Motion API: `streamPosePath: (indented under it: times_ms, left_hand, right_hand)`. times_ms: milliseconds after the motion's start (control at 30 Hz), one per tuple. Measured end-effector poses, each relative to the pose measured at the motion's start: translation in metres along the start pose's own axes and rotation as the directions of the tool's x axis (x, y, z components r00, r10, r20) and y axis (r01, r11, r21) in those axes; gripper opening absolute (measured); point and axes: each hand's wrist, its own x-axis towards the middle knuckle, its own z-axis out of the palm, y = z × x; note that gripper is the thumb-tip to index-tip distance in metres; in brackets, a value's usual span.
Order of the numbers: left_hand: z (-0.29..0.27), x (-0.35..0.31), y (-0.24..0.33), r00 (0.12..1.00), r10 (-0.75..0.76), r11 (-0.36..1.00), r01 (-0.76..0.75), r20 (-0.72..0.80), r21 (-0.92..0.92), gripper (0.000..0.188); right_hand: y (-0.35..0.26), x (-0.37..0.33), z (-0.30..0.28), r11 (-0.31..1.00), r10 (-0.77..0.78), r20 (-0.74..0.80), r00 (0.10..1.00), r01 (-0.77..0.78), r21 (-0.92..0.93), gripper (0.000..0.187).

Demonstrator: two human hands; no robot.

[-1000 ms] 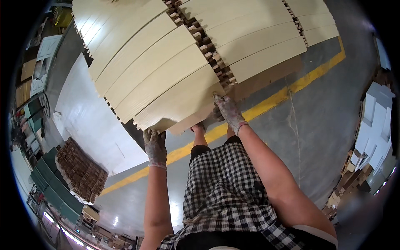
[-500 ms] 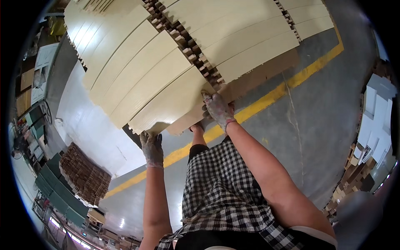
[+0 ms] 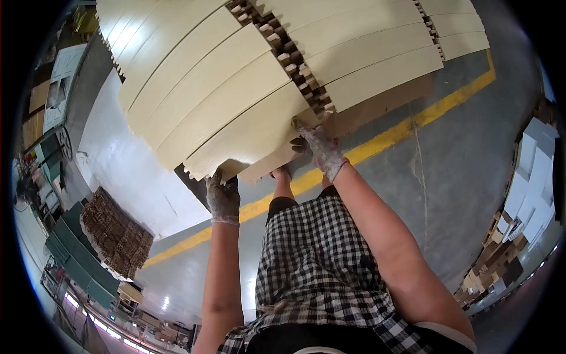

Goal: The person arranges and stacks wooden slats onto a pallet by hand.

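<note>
A long cream board (image 3: 253,133) lies at the near edge of the left-hand stack. My left hand (image 3: 223,197), in a stained grey glove, holds this board's near edge close to its left end, fingers bent over the rim and casting a shadow on top. Further right, my right hand (image 3: 321,150), gloved the same way, grips the near edge by the right end. Its thumb side rests on the top face while other fingers sit lower, at the edge. What the fingers touch beneath the board is hidden.
More cream boards (image 3: 365,56) lie in neighbouring rows, with dark gaps showing notched ends (image 3: 289,56). Brown sheeting (image 3: 389,100) sticks out below. A yellow floor line (image 3: 383,141) runs past my feet. At left stand a white sheet (image 3: 127,159) and a brown bundled stack (image 3: 115,233).
The stacks have shifted slightly right in view. My left hand has come up and a little inward along the board's edge. The right hand stays at the board's right end.
</note>
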Motion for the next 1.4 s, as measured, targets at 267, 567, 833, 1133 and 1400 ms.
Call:
streamPosePath:
  times_ms: [267, 567, 833, 1133, 1400]
  left_hand:
    - [-0.015, 0.008, -0.012, 0.999, 0.036, 0.993, -0.033, -0.019, 0.113, 0.034]
    - [-0.01, -0.001, -0.022, 0.844, 0.305, 0.036, -0.473, 0.442, 0.88, 0.046]
    - [-0.031, -0.023, 0.035, 0.917, 0.165, -0.025, -0.365, 0.364, 0.931, 0.055]
    - [0.117, 0.013, 0.192, 0.403, 0.508, -0.325, -0.729, 0.761, 0.603, 0.086]
    - [0.2, 0.079, 0.209, 0.563, 0.189, -0.607, -0.578, 0.805, 0.546, 0.084]
  right_hand:
    - [-0.012, -0.016, 0.011, 0.985, -0.012, -0.027, 1.0, 0.016, 0.172, 0.034]
    - [-0.009, -0.004, -0.001, 0.98, -0.005, -0.017, 1.0, 0.008, 0.198, 0.049]
    - [-0.008, 0.004, -0.025, 0.992, -0.082, 0.012, 0.997, 0.081, 0.092, 0.061]
    - [-0.003, 0.014, -0.036, 0.999, -0.034, -0.107, 0.994, 0.032, -0.024, 0.033]
    - [-0.029, -0.038, -0.009, 0.978, 0.106, -0.119, 0.987, -0.126, -0.169, 0.044]
